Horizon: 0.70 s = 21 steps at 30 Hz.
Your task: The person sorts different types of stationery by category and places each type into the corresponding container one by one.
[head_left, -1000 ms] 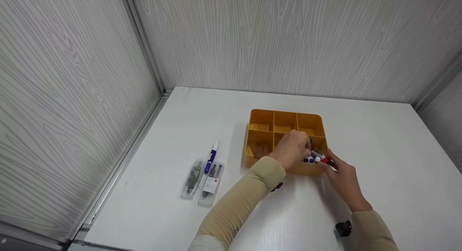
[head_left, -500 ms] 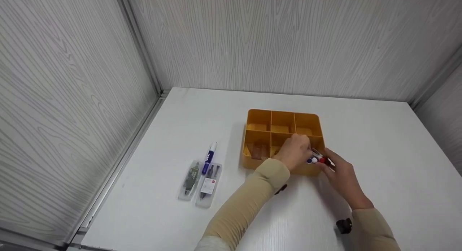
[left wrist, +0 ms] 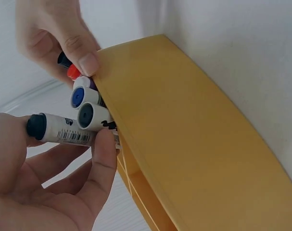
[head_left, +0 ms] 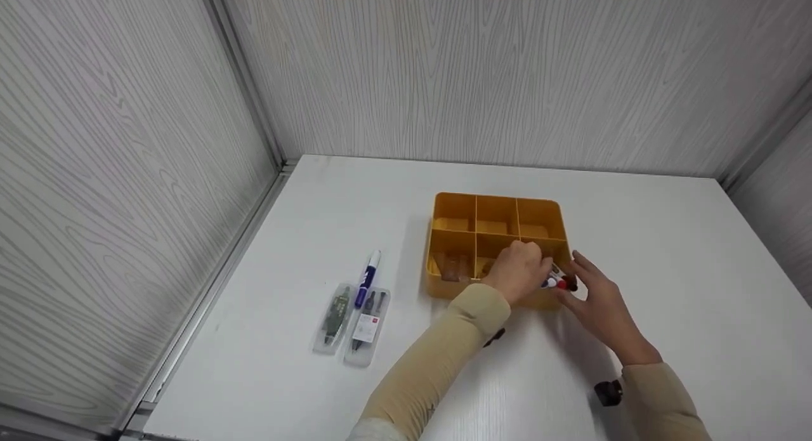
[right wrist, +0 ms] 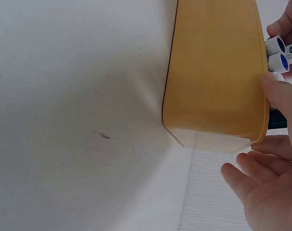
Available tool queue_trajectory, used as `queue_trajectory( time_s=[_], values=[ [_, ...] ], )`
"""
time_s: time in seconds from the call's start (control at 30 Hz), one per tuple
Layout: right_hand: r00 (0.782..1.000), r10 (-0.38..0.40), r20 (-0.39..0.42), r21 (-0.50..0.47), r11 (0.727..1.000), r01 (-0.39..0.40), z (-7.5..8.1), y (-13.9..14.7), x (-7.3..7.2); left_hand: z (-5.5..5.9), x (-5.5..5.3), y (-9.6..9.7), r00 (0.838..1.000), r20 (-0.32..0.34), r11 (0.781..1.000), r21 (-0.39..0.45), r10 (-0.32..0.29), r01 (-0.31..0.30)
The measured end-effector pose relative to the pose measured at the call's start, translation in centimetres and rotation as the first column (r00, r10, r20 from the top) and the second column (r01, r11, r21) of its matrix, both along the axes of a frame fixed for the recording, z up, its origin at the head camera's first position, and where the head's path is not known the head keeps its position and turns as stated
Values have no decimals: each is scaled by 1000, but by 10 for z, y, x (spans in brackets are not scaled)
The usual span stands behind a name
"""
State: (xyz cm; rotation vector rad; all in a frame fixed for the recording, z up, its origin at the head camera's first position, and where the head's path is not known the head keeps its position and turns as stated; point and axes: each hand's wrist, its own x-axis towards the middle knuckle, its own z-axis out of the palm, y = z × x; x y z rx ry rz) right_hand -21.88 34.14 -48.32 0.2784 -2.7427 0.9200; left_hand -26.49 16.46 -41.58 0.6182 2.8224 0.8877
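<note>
A yellow organizer box (head_left: 454,288) divided into compartments stands on the table. My left hand (head_left: 519,269) is over its front right part. In the left wrist view this hand pinches a white marker with a dark cap (left wrist: 69,130), lying across beside the others. Several more markers (left wrist: 85,97), with black, red, white and blue ends, stick out over the box's front rim. My right hand (head_left: 602,308) is at the front right corner; its thumb (right wrist: 280,94) rests at the rim by the markers, and its other fingers (right wrist: 239,183) are spread loosely outside the box.
On the table (head_left: 266,377) to the left lie a purple-and-white marker (head_left: 366,281) and two clear cases, one with a green tool (head_left: 336,314) and one with a white label (head_left: 366,327). A translucent brownish item (head_left: 455,266) sits in the front left compartment. Panels stand behind and left.
My left hand has moved slightly down and sits lower over the front right compartment, covering more of the marker ends. The right fingers have opened a little at the box corner.
</note>
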Motion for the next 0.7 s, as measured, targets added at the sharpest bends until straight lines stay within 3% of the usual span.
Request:
queue_trajectory(
  time_s=[0.23, 0.43, 0.7],
  values=[
    [999, 18, -28, -40, 999, -19, -3, 0, 2, -7, 0, -5, 998, -58, 999, -34, -38, 36],
    [999, 14, 44, -115, 993, -8, -3, 3, 3, -6, -1, -14, 998, -23, 998, 28, -58, 58],
    [999, 26, 32, -137, 990, -21, -8, 9, 6, -1, -4, -32, 998, 19, 994, 95, -55, 53]
  ],
)
